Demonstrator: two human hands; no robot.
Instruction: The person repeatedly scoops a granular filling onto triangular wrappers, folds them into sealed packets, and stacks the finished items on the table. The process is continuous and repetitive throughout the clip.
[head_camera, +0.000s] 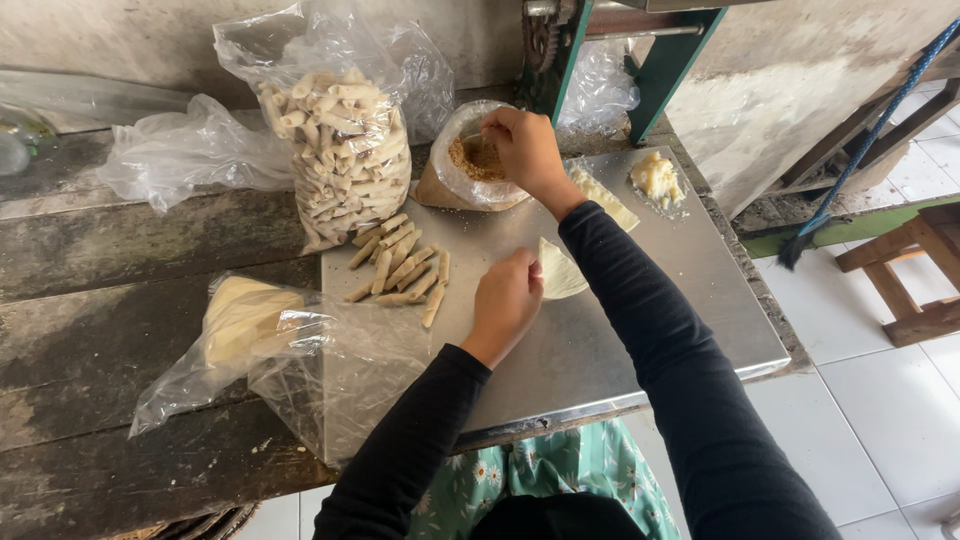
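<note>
Head view looks down over black sleeves onto a metal tray (600, 370) set on a dark wooden bench (110, 330). Near the bottom left of the frame a clear plastic bag (300, 360) holds a pale stack of wrappers (240, 315). At the centre, the left hand (507, 303) rests on the tray with its fingers curled down onto the edge of a thin, pale pastry wrapper (560, 272), which lies flat just right of that hand. Left of it, a loose heap of rolled pastry sticks (405, 268) lies on the tray. Farther up, the right hand (527, 150) reaches into a plastic-lined bag of brown crumbly filling (470, 160), fingers pinched together around something thin; whether that is a spoon is hard to tell. Upper left of centre stands a tall clear bag packed with finished rolls (345, 150). At the upper right of the tray lie a pale strip of dough (605, 198) and a yellowish lump (657, 180). Beyond them rises a green machine frame (670, 60).
</note>
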